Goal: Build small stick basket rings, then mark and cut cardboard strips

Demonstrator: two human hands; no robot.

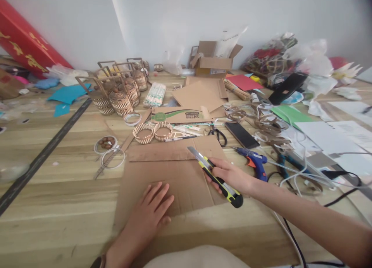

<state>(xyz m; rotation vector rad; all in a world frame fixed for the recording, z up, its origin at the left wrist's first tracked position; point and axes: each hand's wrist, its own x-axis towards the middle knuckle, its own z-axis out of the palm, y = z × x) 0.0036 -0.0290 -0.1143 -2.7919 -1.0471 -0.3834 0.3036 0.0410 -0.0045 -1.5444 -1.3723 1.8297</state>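
Observation:
My right hand is closed around a yellow and black utility knife, its blade extended and pointing away to the upper left. Below the blade lies a flat brown cardboard sheet; whether the tip touches it I cannot tell. My left hand rests flat on the sheet's lower left part, fingers spread, holding nothing. A narrower cardboard strip lies across the sheet's far part. Just beyond it stand two round rings of small wooden sticks, side by side.
A blue hot glue gun, a black phone and black-handled scissors lie on the right among cables. Several small lidded baskets with tall handles stand at the back left. White rings lie left of the sheet, and an open cardboard box stands behind.

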